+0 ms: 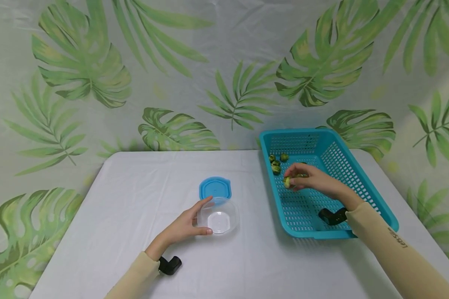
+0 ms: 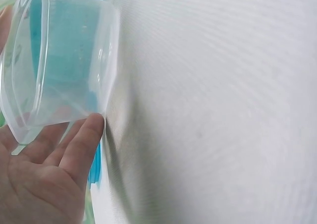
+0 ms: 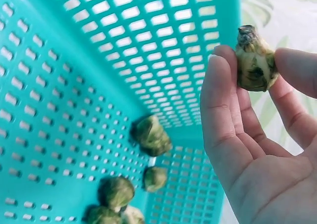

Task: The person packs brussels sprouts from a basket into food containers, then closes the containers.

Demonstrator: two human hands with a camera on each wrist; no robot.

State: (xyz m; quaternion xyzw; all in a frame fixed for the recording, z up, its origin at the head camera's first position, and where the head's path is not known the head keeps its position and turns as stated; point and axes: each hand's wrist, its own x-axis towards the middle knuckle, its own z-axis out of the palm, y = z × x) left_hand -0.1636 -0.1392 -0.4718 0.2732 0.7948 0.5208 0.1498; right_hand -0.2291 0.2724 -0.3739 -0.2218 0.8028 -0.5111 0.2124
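My left hand [image 1: 183, 226] holds a clear plastic container [image 1: 220, 220] on the white table, thumb at its near side and fingers around the far left. In the left wrist view the fingers lie against the wall of the container [image 2: 69, 60]. My right hand [image 1: 316, 182] is over the turquoise basket [image 1: 278, 201]. Its thumb and fingers pinch a Brussels sprout [image 3: 255, 65], green-yellow with a dark, dried stem end. More Brussels sprouts lie on the basket floor, among them one sprout [image 3: 152, 135] by the side wall; the right hand hides some in the head view.
A blue lid [image 1: 214, 187] lies flat just behind the clear container. The basket's perforated walls stand around the right hand, at the table's right side. A leaf-printed cloth [image 1: 239, 83] hangs behind the white table [image 1: 134, 187].
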